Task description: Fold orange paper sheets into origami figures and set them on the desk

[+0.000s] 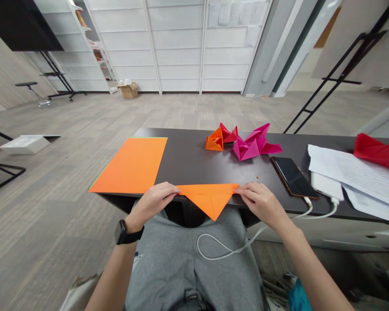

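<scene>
An orange sheet folded into a triangle (209, 198) lies at the near edge of the dark table (188, 162), its tip hanging over the edge toward my lap. My left hand (154, 201) pinches the triangle's left corner with curled fingers. My right hand (261, 202) presses and pinches the right corner. A black watch sits on my left wrist.
A stack of orange paper (132, 165) lies at the table's left. Folded orange (215, 140), red (228, 133) and pink (254, 143) paper figures stand at the back. A phone (293, 176), a white charger with cable (326, 186), printed sheets (356, 172) and red paper (379, 153) lie on the right.
</scene>
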A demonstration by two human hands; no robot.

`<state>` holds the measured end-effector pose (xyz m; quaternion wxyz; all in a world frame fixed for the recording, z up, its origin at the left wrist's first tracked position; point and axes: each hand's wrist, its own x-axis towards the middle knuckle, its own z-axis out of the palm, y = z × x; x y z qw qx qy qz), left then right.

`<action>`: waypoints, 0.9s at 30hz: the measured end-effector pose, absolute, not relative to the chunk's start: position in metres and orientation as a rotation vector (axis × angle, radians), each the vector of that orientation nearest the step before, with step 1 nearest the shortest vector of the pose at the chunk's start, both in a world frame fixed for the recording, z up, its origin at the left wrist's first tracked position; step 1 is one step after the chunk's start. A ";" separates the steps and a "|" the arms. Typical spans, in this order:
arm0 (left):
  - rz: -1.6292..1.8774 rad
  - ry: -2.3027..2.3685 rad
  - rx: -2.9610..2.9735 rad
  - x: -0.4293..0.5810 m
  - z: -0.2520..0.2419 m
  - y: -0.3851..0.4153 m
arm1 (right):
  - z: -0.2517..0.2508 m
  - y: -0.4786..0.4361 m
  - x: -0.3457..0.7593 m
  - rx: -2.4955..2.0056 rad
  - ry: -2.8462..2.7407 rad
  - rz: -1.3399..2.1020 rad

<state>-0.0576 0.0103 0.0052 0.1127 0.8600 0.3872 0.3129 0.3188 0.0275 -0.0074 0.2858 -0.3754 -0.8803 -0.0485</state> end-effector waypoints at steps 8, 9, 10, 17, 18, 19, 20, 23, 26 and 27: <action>1.090 1.215 2.392 -0.055 0.003 0.012 | -0.007 0.028 0.318 -0.981 -2.271 -0.020; 1.142 1.261 2.328 -0.053 0.001 0.012 | -0.006 0.028 0.318 -0.991 -2.228 0.011; 1.189 1.302 2.253 -0.052 0.000 0.012 | -0.004 0.029 0.317 -1.001 -2.179 0.041; 1.428 1.274 1.619 -0.046 0.004 0.017 | 0.012 0.030 0.313 -1.196 -1.868 0.315; 1.433 1.257 1.561 -0.046 0.006 0.019 | 0.013 0.031 0.313 -1.238 -1.810 0.369; 1.429 1.244 1.514 -0.047 0.008 0.020 | 0.013 0.033 0.313 -1.267 -1.753 0.431; 1.418 1.233 1.475 -0.047 0.009 0.021 | 0.013 0.034 0.313 -1.283 -1.701 0.499; 1.391 1.220 1.393 -0.048 0.011 0.024 | 0.014 0.039 0.310 -1.288 -1.591 0.675; 1.384 1.213 1.348 -0.048 0.010 0.026 | 0.014 0.041 0.308 -1.271 -1.532 0.760; 1.383 1.209 1.336 -0.048 0.009 0.026 | 0.014 0.042 0.307 -1.264 -1.521 0.778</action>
